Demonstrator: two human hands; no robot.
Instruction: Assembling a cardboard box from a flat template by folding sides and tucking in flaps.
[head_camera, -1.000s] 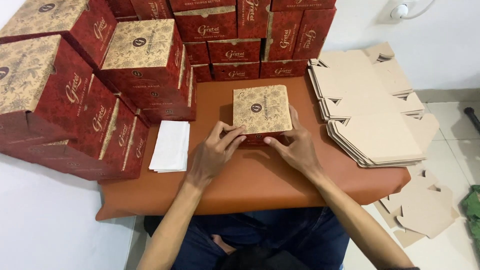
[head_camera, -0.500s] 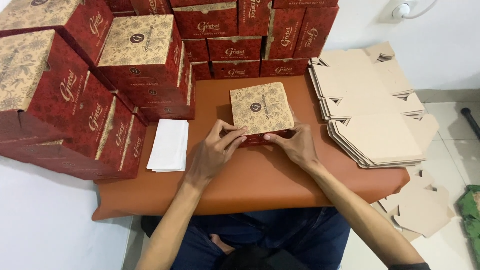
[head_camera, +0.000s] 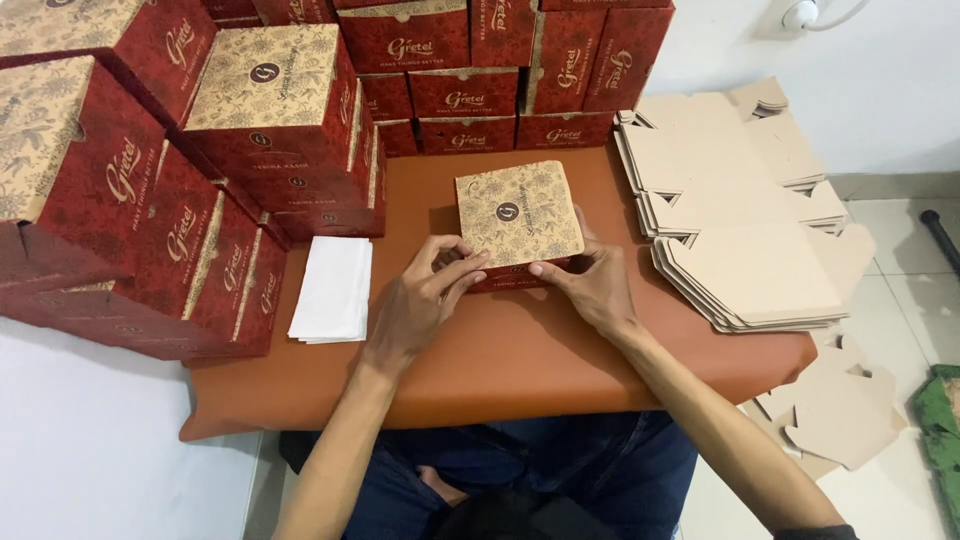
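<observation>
A small square box (head_camera: 518, 212) with a tan patterned lid and dark red sides sits on the brown table (head_camera: 500, 360) in front of me. Its lid is tilted slightly up toward me. My left hand (head_camera: 422, 300) pinches the box's near left corner with thumb and fingers. My right hand (head_camera: 592, 280) grips the near right corner, fingertips pressed against the front edge. Both forearms reach in from the bottom of the view.
Stacks of finished red and tan boxes (head_camera: 270, 130) fill the left side and the back of the table. A pile of flat unfolded cardboard blanks (head_camera: 740, 210) lies at right. White paper sheets (head_camera: 335, 288) lie left of my hands. More blanks (head_camera: 835, 420) are on the floor.
The box has turned a little and its front has come up between my hands. My fingers have closed in on its near corners.
</observation>
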